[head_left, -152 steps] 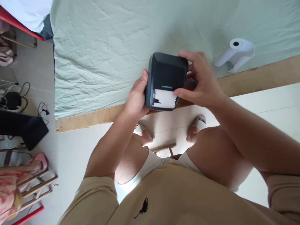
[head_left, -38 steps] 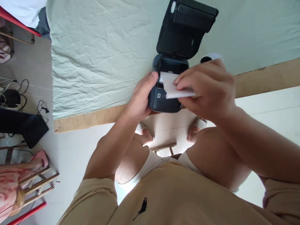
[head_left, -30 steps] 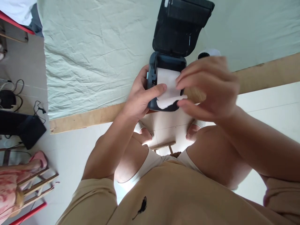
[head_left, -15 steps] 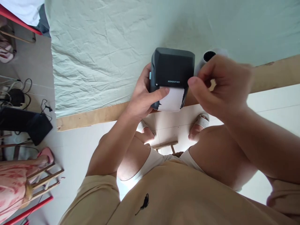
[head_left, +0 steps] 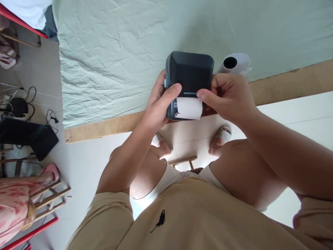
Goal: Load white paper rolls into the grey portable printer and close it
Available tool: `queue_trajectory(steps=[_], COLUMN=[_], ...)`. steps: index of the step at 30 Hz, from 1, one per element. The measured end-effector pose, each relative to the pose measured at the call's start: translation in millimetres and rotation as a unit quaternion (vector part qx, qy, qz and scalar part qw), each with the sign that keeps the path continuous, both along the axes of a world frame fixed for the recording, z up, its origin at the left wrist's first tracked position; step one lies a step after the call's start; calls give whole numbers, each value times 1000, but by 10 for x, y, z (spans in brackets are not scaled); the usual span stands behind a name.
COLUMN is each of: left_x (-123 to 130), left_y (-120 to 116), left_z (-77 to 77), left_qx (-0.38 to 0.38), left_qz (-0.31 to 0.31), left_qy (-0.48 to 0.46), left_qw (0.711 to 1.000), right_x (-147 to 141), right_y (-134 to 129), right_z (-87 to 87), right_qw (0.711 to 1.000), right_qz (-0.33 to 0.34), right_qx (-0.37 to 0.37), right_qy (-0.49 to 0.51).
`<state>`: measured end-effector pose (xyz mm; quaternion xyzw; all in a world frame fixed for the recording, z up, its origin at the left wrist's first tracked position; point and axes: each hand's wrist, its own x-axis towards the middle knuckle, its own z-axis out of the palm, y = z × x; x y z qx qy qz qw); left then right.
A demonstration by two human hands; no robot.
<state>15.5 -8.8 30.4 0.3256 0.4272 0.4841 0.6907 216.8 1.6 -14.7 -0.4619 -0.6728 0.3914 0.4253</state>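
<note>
Two hands, left [head_left: 158,104] and right [head_left: 231,99], are clasped around opposite sides of the printer [head_left: 191,71] at the table's [head_left: 111,128] near edge, apparently so its lid is kept pressed shut.

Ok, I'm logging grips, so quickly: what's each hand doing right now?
Left hand: closed around one side of the printer.
Right hand: gripping the printer's opposite side.

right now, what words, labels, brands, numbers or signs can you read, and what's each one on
"NIIMBOT", on the lid of the printer
Smaller characters right after it: too small to read
Square mark on the printer, beside the paper: too small to make out
No other readable text
</note>
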Motion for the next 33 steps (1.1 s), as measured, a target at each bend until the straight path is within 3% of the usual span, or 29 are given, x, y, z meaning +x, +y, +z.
queue_trajectory(steps=[5,14,19,24,26,28,31,33], left_x=[8,23,8,35,69,102,109,79], left_y=[-20,25,33,21,12,5,7,20], left_z=[-87,-159,-187,-156,-117,-86,-99,-149], left_qx=[13,-14,-27,-61,-66,-74,-80,-75], left_qz=[-23,38,35,21,35,49,65,61], left_qy=[-39,-38,-24,-8,-2,4,5,1], left_qw=[999,998,999,998,997,996,995,995], right_x=[33,13,-66,-144,-162,-171,-159,-131], right_y=[-39,-56,-124,-126,-101,-70,4,79], right_z=[-52,-124,122,460,513,511,445,387], right_qw=[999,997,994,964,961,962,928,909], right_qz=[6,17,-29,-149,-164,-150,-133,-124], right_qx=[34,19,59,185,210,223,236,241], right_qy=[-19,77,86,119,69,-52,-257,-317])
